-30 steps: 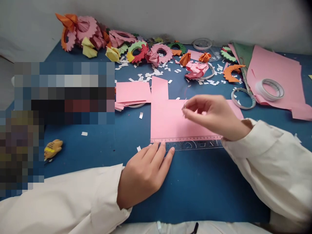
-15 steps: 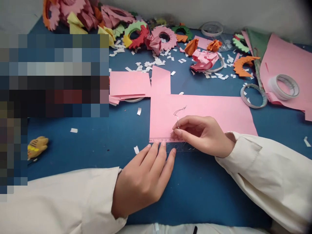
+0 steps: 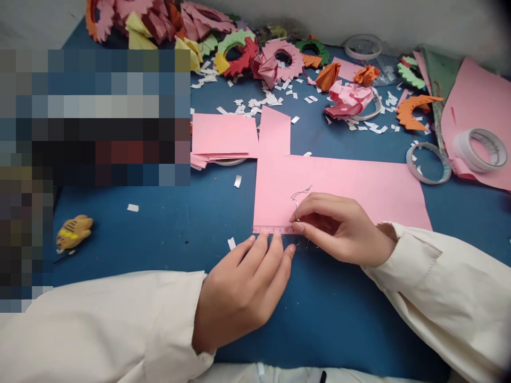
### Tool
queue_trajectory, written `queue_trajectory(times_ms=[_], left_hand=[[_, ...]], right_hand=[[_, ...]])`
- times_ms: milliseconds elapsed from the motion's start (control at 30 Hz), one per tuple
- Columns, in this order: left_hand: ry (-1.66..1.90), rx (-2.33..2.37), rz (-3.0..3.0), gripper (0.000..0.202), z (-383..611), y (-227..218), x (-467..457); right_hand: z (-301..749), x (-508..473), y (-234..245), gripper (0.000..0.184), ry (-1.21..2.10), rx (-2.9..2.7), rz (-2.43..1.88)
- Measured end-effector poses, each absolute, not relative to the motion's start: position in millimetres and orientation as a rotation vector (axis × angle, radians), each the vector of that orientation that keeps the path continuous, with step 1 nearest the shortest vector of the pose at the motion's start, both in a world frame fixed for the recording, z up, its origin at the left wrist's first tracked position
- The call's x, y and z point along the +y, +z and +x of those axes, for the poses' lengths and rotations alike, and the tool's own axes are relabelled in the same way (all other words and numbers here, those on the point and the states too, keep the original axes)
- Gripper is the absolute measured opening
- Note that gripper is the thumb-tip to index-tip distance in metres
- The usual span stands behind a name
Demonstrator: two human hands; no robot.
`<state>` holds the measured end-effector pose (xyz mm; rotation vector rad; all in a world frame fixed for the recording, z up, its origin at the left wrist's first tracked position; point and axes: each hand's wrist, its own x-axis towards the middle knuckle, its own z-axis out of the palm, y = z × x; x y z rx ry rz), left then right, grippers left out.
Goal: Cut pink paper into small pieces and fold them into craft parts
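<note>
My left hand (image 3: 243, 284) lies with its fingers stretched out on a clear plastic ruler (image 3: 297, 243), holding it flat by touch. The ruler runs along the near edge of a large pink sheet of paper (image 3: 351, 178); its scale overlaps the sheet. Between thumb and forefinger, my right hand (image 3: 343, 226) pinches a thin, bent, wire-like piece (image 3: 296, 204); its exact kind is unclear. The lower end is hidden at the fingertips, close to the ruler's marked edge. A narrow pink strip (image 3: 275, 130) extends from the sheet's far left.
Stacked pink pieces (image 3: 225, 135) lie left of the sheet. Tape rolls (image 3: 481, 150) stand at the right. Folded paper rings (image 3: 283, 58), a crumpled pink piece (image 3: 349, 100) and white scraps (image 3: 267, 99) cover the back. A yellow-brown toy (image 3: 74, 233) sits at left.
My right hand has moved slightly nearer with the wire-like piece, its fingertips closer to the ruler's edge. The left hand stays on the ruler. The whole view has shifted a little.
</note>
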<state>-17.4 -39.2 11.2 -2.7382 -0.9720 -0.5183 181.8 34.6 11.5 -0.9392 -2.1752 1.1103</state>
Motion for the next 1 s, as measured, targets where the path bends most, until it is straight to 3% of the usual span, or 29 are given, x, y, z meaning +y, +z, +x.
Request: queue_trajectory(times_ms=[1000], left_hand=[[-0.416, -0.952, -2.824, 0.028, -19.5, 13.8, -34.9]], right_hand=[[189.5, 38.4, 14.6, 0.007, 1.080, -2.255, -0.944]])
